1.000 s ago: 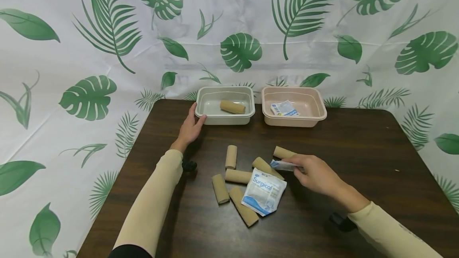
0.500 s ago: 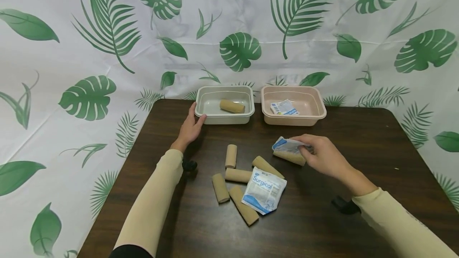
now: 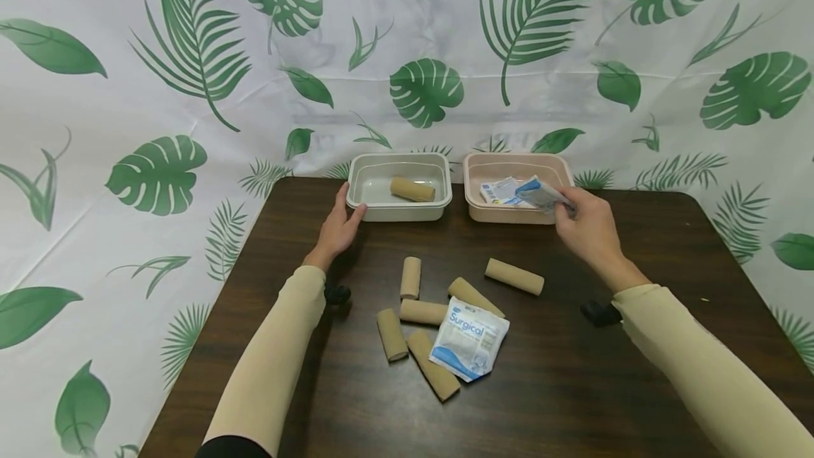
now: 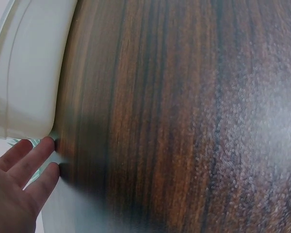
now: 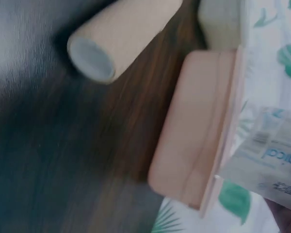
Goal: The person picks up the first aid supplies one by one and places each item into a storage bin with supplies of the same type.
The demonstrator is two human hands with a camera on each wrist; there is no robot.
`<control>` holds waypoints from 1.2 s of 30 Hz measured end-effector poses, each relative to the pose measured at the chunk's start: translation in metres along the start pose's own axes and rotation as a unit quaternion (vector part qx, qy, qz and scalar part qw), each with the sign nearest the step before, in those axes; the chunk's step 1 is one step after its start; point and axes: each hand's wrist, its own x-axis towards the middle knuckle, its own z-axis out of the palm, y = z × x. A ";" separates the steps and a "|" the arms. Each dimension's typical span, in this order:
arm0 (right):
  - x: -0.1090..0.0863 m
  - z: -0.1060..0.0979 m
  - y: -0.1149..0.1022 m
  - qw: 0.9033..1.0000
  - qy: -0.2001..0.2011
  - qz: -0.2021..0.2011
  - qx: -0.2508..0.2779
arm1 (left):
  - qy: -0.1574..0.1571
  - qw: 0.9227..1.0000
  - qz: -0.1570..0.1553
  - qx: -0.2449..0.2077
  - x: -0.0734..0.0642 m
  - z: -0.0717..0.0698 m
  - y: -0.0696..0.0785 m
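Note:
My right hand [image 3: 590, 228] pinches a flat white-and-blue packet [image 3: 539, 194] by one edge, over the right side of the pink bin [image 3: 505, 215]. Printed "Surgical" lettering shows on this packet [image 5: 269, 155] in the right wrist view. Another white-and-blue packet [image 3: 498, 191] lies inside the pink bin. My left hand [image 3: 335, 233] rests at the near left corner of the pale grey-green bin [image 3: 397, 213], its fingers extended along the side and the thumb at the front. Its fingertips [image 4: 49, 143] are right at the bin's end in the left wrist view. One cardboard tube [image 3: 412, 189] lies in that bin.
Several loose cardboard tubes lie mid-table, among them a short tube [image 3: 410, 278] and a separate one [image 3: 514, 276] nearer the pink bin. A "Surgical" packet [image 3: 469, 340] overlaps part of the group. Behind the dark wooden table [image 3: 642, 260] hangs a leaf-patterned cloth [image 3: 356, 112].
My right hand has lifted the packet off the tubes and carried it away from me to the pink bin, uncovering the tube beneath. The left hand has stayed at the pale bin.

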 end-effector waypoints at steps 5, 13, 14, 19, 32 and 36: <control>0.014 0.010 0.017 0.999 0.046 0.018 0.000 | 0.004 1.000 0.003 -0.003 0.000 0.000 0.001; 0.033 0.026 0.032 0.996 0.051 0.067 0.015 | 0.011 1.000 0.000 0.002 -0.004 -0.006 0.002; 0.035 0.028 0.033 0.996 0.047 0.072 0.014 | 0.012 1.000 0.001 0.004 -0.004 -0.006 0.002; 0.036 0.037 0.040 0.994 0.009 0.112 -0.011 | 0.010 1.000 -0.001 0.008 -0.004 -0.003 0.001; 0.039 0.050 0.049 0.988 -0.050 0.130 -0.061 | 0.013 1.000 -0.006 0.008 -0.002 -0.001 0.002; 0.037 0.053 0.053 0.993 -0.095 0.053 -0.057 | 0.006 1.000 -0.003 0.007 -0.002 -0.001 0.002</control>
